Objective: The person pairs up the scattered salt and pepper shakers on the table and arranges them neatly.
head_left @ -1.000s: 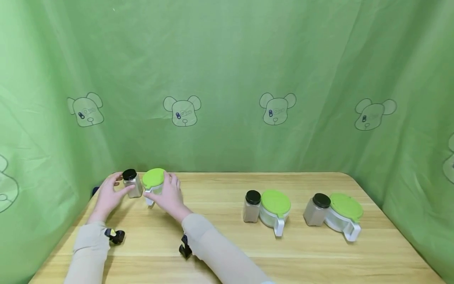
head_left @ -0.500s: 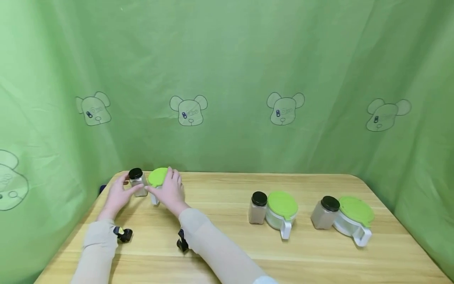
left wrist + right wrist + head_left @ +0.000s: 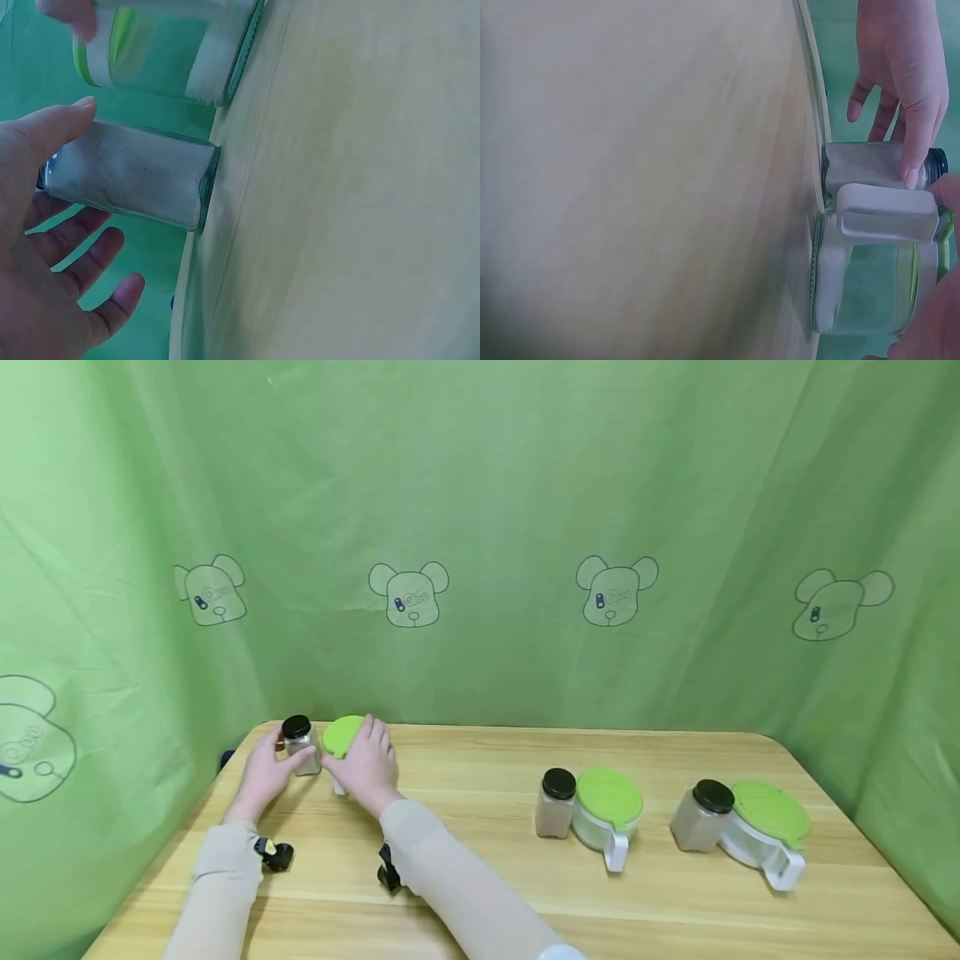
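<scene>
At the back left of the table, my left hand [image 3: 267, 778] holds a square glass spice jar [image 3: 303, 752] with a black lid and greyish powder. In the left wrist view the thumb lies along one side of this jar [image 3: 135, 176] and the index finger along the other; the remaining fingers are spread. Right beside it is a clear seasoning pot with a green lid [image 3: 342, 735] and a white handle [image 3: 889, 214]. My right hand [image 3: 367, 768] grips that pot round its lid end, covering much of it in the head view. Both containers stand upright.
Farther right, another black-lidded jar [image 3: 555, 806] stands against a green-lidded pot [image 3: 609, 802]. A third such pair, a jar [image 3: 701, 818] and a pot [image 3: 768, 818], is at the table's right. Green curtains [image 3: 480, 527] surround the wooden table [image 3: 465, 860].
The head view has shifted, so everything appears slightly farther right. The right hand has closed in around the green-lidded pot, and the left hand has drawn closer about the spice jar.
</scene>
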`<state>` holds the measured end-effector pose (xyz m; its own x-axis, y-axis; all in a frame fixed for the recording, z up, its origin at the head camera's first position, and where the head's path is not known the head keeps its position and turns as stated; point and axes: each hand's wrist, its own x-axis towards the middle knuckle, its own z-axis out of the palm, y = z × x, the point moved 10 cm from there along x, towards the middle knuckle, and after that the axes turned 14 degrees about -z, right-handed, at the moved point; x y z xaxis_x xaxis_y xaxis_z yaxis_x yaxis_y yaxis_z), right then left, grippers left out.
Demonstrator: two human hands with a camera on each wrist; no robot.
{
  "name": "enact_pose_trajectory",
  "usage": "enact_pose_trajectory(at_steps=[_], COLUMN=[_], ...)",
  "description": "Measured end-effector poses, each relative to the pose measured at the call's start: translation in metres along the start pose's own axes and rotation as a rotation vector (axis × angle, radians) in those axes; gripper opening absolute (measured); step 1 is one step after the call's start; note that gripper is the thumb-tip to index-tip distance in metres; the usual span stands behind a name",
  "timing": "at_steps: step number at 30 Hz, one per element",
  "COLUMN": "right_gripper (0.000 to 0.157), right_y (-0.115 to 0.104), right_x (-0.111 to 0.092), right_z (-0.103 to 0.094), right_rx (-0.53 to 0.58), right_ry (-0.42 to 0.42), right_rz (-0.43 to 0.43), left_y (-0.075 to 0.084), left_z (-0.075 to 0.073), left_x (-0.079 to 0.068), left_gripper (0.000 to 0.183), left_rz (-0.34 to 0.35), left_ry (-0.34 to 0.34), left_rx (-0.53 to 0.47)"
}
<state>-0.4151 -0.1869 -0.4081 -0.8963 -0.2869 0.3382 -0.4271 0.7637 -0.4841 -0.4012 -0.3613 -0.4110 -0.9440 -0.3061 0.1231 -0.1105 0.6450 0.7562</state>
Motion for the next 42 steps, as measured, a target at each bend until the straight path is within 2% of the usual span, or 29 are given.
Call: enact_pose_trajectory(at_steps=[9, 17, 25, 32, 42], right_gripper=[0.097, 0.095, 0.096, 0.094, 0.094], right_y=[0.001, 0.0, 0.0, 0.001, 0.004], right_x=[0.002, 0.002, 0.002, 0.003, 0.005], right_z=[0.002, 0.003, 0.0, -0.001, 0.003], right_rx=[0.01, -0.043, -0.014, 0.009, 0.088], right_ry=[-0.018, -0.045, -0.034, -0.014, 0.007], right_rz=[-0.037, -0.073, -0.066, -0.076, -0.095], left_y=[0.001, -0.003, -0.004, -0.006, -0.014], left_z=[-0.002, -0.002, 0.0, 0.003, -0.001], left_x=[-0.001, 0.0, 0.001, 0.002, 0.004], left_gripper=[0.069, 0.072, 0.072, 0.076, 0.081], left_rz=[-0.008, -0.02, -0.015, -0.066, -0.114], left_ry=[0.006, 0.002, -0.002, -0.017, 0.026], left_rx=[0.009, 0.026, 0.036, 0.027, -0.014])
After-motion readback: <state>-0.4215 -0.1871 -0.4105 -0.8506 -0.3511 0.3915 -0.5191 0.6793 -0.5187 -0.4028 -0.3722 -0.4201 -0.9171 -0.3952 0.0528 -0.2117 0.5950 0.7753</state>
